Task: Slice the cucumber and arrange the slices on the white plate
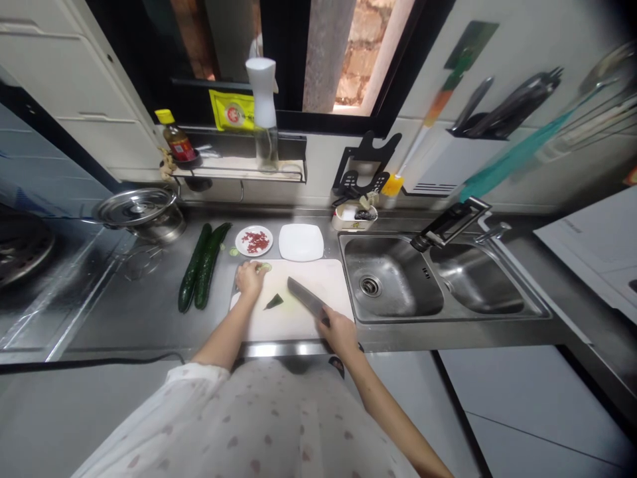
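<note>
My right hand (341, 332) is wrapped round the handle of a kitchen knife (306, 297), whose broad blade points to the far left over the white cutting board (318, 279). Near the board's far left corner, my left hand (249, 279) has its fingers closed on a small pale green cucumber piece (265, 267); the fingers partly hide it. Between the two hands lies a dark green pointed scrap of peel (275, 302). Just beyond the board stand a small plate of chopped red bits (255, 241) and a white square plate (301, 241).
Two whole cucumbers (202, 269) lie left of the board, with a few pale green scraps (233, 251) by the small plate. A lidded steel pot (144, 212) stands further left. On the right is a double sink (393, 279) with a tap (492, 232). A shelf (239, 171) holds bottles.
</note>
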The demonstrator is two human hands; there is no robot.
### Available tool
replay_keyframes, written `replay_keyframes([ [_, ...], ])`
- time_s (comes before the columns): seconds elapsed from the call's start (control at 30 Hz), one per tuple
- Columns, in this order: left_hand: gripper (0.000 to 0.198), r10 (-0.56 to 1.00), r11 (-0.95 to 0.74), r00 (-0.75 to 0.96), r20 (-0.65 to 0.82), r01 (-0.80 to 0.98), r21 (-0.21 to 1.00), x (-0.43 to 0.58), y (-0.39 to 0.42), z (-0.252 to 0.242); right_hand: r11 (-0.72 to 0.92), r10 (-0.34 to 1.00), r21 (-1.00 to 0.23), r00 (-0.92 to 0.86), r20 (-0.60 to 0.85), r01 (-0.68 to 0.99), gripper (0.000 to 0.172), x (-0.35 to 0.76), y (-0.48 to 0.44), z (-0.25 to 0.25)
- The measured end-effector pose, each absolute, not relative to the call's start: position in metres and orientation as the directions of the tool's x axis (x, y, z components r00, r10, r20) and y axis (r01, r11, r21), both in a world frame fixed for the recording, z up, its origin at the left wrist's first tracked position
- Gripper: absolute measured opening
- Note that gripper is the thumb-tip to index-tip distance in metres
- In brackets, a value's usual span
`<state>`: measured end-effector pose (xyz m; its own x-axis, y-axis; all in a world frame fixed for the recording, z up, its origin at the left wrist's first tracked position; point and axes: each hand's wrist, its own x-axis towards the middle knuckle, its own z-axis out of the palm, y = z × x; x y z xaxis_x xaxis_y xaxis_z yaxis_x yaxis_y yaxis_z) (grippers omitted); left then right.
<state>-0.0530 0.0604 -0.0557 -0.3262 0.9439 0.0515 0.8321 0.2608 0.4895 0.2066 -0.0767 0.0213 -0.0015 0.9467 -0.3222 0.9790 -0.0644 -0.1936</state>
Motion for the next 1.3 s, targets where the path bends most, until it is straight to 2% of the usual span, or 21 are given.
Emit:
replay_keyframes([
  [0.27,0.031,0.966,0.195,-0.246,0.073,0.888,0.417,-0.055,0.066,-0.052,-0.063,0.944,-0.201,-0.007,-0.330,0.978,0.045,0.207,-0.076,0.022],
  [0.63,0.034,0.971,0.183,-0.226,0.072,0.907,0.380,-0.054,0.066,-0.051,-0.054,0.953,-0.226,-0.017,-0.302,0.973,0.044,0.205,-0.076,0.020],
  [0.73,0.034,0.968,0.178,-0.236,0.091,0.891,0.417,-0.055,0.066,-0.051,-0.076,0.954,-0.228,0.004,-0.301,0.971,0.041,0.202,-0.078,0.021],
  [0.97,0.031,0.920,0.205,-0.360,0.153,0.777,0.596,-0.060,0.030,-0.062,-0.146,0.932,-0.215,0.061,-0.358,0.966,0.033,0.195,-0.077,0.025],
  [1.17,0.026,0.936,0.104,-0.300,0.186,0.737,0.667,-0.061,-0.014,-0.066,-0.112,0.939,-0.211,0.034,-0.343,0.971,0.032,0.189,-0.074,0.024],
  [1.3,0.023,0.955,-0.006,-0.202,0.220,0.724,0.690,-0.057,-0.029,-0.058,-0.071,0.940,-0.226,-0.011,-0.341,0.972,0.033,0.184,-0.072,0.024],
])
